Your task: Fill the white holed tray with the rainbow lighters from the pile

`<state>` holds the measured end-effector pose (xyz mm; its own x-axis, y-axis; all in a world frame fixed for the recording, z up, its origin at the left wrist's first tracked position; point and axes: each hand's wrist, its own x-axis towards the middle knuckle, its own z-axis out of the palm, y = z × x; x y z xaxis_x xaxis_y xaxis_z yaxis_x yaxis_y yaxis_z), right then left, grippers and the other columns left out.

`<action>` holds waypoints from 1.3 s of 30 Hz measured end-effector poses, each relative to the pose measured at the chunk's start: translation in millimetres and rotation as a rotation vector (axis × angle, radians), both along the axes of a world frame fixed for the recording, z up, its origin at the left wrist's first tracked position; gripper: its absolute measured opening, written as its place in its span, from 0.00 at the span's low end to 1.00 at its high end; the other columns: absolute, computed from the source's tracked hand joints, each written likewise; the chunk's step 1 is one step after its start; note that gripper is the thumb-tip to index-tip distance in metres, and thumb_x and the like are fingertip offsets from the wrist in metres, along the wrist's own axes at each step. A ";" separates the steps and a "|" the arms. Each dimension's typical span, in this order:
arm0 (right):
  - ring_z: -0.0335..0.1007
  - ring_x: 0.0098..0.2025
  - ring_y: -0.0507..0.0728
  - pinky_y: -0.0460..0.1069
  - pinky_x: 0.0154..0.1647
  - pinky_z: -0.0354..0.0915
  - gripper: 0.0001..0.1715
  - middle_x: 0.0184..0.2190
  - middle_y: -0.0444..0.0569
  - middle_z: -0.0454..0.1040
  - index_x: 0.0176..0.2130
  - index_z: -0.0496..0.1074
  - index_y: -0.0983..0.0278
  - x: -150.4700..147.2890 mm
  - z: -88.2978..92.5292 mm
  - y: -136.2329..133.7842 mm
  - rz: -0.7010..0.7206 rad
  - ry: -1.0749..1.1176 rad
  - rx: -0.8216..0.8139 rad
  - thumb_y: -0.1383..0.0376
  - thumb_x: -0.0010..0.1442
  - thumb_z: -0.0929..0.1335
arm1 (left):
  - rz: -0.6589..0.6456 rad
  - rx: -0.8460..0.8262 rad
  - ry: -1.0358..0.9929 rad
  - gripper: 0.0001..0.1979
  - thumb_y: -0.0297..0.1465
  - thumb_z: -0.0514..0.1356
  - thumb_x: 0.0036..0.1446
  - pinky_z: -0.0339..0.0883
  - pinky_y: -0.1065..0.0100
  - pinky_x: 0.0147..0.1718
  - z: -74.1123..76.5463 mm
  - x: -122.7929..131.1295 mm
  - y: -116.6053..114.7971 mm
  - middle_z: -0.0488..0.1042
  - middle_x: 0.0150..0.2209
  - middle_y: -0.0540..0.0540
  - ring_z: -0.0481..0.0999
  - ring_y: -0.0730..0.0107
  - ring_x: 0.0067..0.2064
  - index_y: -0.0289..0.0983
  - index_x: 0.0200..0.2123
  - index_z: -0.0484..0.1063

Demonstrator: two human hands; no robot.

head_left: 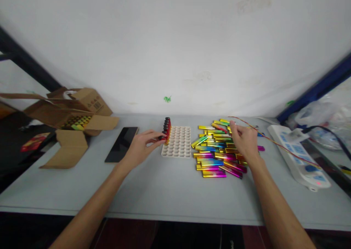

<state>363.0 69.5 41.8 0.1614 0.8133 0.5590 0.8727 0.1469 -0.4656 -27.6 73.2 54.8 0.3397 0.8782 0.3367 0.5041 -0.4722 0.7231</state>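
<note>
A white tray (180,153) with rows of round holes lies on the table in front of me. Along its left edge stands a column of upright red-and-gold tubes (167,126) with black tops. My left hand (144,146) pinches the black end of a tube (161,138) at the near end of this column. To the right of the tray is a loose pile of shiny tubes (212,162) in gold, green, blue and magenta. Over the pile's right side my right hand (245,141) is closed, thumb and fingers together; what they hold is hidden.
A black phone (121,145) lies left of the tray. Farther left, an open cardboard box (94,121) holds several yellow-and-dark tubes. A white power strip (298,157) sits at the right, and a thin red-yellow wire (276,145) runs across the pile to it.
</note>
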 end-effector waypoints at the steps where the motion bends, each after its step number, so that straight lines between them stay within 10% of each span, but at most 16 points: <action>1: 0.49 0.18 0.51 0.52 0.29 0.46 0.42 0.14 0.40 0.49 0.17 0.53 0.59 0.0 0.0 -0.1 0.000 0.000 0.000 0.37 0.71 0.54 | -0.013 0.007 0.041 0.19 0.47 0.65 0.64 0.81 0.62 0.47 2.5 -0.5 1.1 0.82 0.44 0.42 0.84 0.62 0.42 0.39 0.46 0.84; 10: 0.49 0.18 0.51 0.52 0.28 0.47 0.41 0.14 0.40 0.49 0.17 0.53 0.59 1.1 -1.0 1.1 0.017 0.004 0.007 0.39 0.72 0.55 | -0.139 0.098 0.336 0.20 0.45 0.57 0.71 0.77 0.64 0.43 14.7 0.9 11.3 0.81 0.44 0.43 0.80 0.64 0.40 0.39 0.51 0.80; 18: 0.49 0.20 0.52 0.52 0.29 0.47 0.40 0.14 0.43 0.55 0.18 0.53 0.58 21.7 6.9 0.7 -0.137 0.024 0.052 0.40 0.74 0.51 | 0.025 0.293 0.294 0.20 0.45 0.63 0.64 0.66 0.69 0.32 29.5 13.1 15.4 0.72 0.29 0.51 0.69 0.68 0.27 0.46 0.56 0.79; 23: 0.52 0.20 0.54 0.53 0.28 0.46 0.40 0.14 0.47 0.61 0.18 0.53 0.57 40.7 9.0 -1.5 -0.324 0.075 0.126 0.42 0.75 0.51 | -0.098 0.281 0.218 0.14 0.42 0.62 0.65 0.67 0.67 0.33 40.4 76.3 34.7 0.73 0.26 0.51 0.70 0.67 0.26 0.42 0.47 0.82; 31: 0.60 0.22 0.56 0.53 0.31 0.47 0.39 0.18 0.53 0.71 0.18 0.60 0.58 45.0 -0.5 3.1 -0.353 0.033 0.078 0.49 0.77 0.52 | -0.483 0.271 0.493 0.13 0.26 0.59 0.66 0.67 0.57 0.57 -3.7 221.3 109.2 0.79 0.47 0.37 0.75 0.53 0.53 0.36 0.48 0.83; 39: 0.64 0.24 0.57 0.53 0.31 0.47 0.38 0.20 0.53 0.74 0.20 0.67 0.60 46.1 -2.9 5.3 -0.362 0.029 0.067 0.52 0.78 0.54 | -0.550 0.229 0.493 0.10 0.25 0.63 0.62 0.68 0.59 0.55 -21.0 251.9 132.9 0.78 0.44 0.38 0.76 0.55 0.51 0.37 0.43 0.84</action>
